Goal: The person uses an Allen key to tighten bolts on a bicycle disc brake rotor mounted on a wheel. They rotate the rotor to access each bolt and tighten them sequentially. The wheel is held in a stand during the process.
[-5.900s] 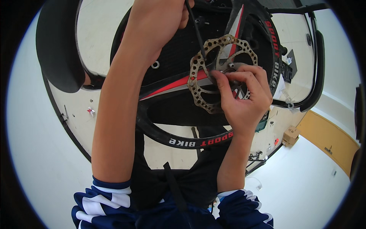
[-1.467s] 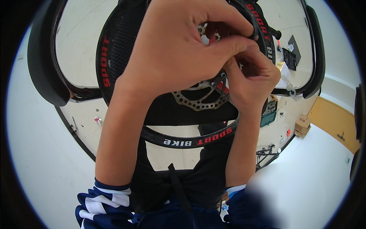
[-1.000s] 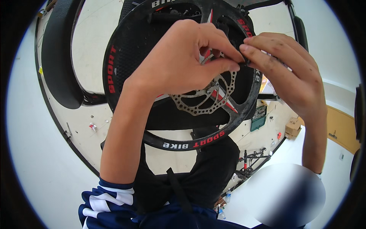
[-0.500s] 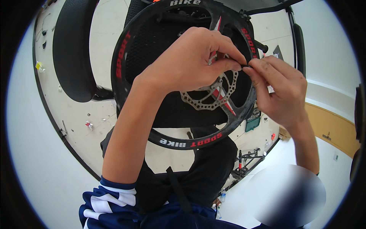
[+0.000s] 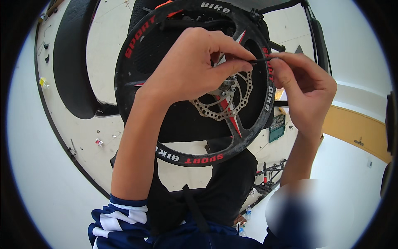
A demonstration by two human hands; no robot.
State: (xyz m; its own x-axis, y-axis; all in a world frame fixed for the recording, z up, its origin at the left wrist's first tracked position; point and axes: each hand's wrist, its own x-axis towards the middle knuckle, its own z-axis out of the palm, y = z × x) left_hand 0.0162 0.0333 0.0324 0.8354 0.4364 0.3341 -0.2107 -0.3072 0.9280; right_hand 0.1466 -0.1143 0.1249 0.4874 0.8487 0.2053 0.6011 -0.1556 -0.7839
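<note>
A thin black rod [image 5: 261, 60] stretches between my two hands above the right part of a bicycle wheel. My left hand [image 5: 203, 62] pinches its left end between thumb and fingertips. At the other end, the thumb and forefinger of my right hand [image 5: 304, 85] are closed on it. Below lies the black wheel rim [image 5: 190, 163], flat, with red and white lettering and broad red-and-white spokes [image 5: 234, 124]. A perforated metal brake disc [image 5: 215, 115] sits at its hub, partly covered by my left hand.
The wheel lies on a black chair seat [image 5: 182, 124], above my knees. A curved black armrest [image 5: 76, 62] stands at the left, another [image 5: 319, 41] at the far right. An open green case [image 5: 277, 133] and a bike frame [image 5: 269, 174] are on the floor at right.
My hands have drawn apart, so more of the black rod shows between them. The wheel has turned a little clockwise in the view and sits slightly farther left.
</note>
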